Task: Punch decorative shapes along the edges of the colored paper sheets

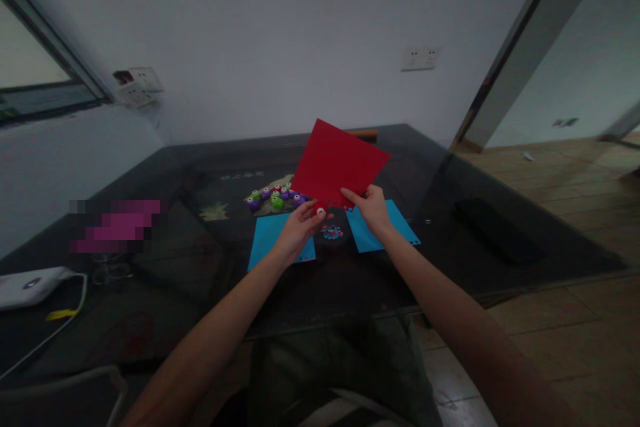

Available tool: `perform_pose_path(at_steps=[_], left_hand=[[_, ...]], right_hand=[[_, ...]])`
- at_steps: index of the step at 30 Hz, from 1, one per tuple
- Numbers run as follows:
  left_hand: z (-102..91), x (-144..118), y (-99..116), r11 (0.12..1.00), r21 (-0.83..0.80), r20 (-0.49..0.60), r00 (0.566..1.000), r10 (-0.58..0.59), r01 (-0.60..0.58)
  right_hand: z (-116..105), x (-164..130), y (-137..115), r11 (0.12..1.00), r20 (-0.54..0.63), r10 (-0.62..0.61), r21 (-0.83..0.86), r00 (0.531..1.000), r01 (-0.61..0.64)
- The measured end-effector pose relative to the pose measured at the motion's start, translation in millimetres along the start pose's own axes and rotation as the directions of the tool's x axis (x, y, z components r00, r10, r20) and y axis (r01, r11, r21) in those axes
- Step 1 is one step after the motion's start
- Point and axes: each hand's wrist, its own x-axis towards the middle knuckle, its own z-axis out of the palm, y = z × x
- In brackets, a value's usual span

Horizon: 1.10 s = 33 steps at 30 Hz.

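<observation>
Work in hand: punching small shapes from coloured paper, judging by what lies on the table [500, 200].
Red sheet [337, 163]: held up above the table between both hands, tilted, one corner pointing up and away toward the wall; it looks roughly square, so no clear long axis. Its lower edge faces the person.
Left hand [297, 230]: fingers closed around a small red punch [320, 211], which sits at the sheet's lower edge; whether it is pressed down I cannot tell.
Right hand [373, 208]: thumb and fingers pinching the sheet's lower right edge, steadying it.
Done so far: a few small notches or holes show along the red sheet's lower edge near the right hand; a little heap of coloured punched bits [332, 233] lies on the table between the two blue sheets.
Blue sheets: the left blue sheet [265, 240] and the right blue sheet [395, 227] lie flat under the hands; small holes show along an edge of each, so they appear already worked.
Left to do: most of the red sheet's surface is intact, in my judgement.
Spare punches [275, 197]: green and purple, clustered beyond the sheets, untouched.
</observation>
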Motion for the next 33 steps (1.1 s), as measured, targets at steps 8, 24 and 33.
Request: perform_pose_path(at_steps=[8, 24, 33], left_hand=[[0.2, 1, 0, 0.999, -0.035, -0.003, 1.0, -0.009, 0.009], [2.5, 2, -5, 0.998, -0.062, -0.04, 0.999, 0.0, -0.002], [2.8, 2, -5, 0.998, -0.064, -0.051, 0.999, 0.01, -0.014]], right_hand=[[1, -2, -3, 1.0, 0.015, -0.002, 0.017, 1.0, 0.002], [9, -11, -5, 0.999, 0.107, -0.018, 0.031, 0.994, 0.015], [14, -14, -9, 0.996, 0.07, -0.066, -0.055, 0.995, 0.07]])
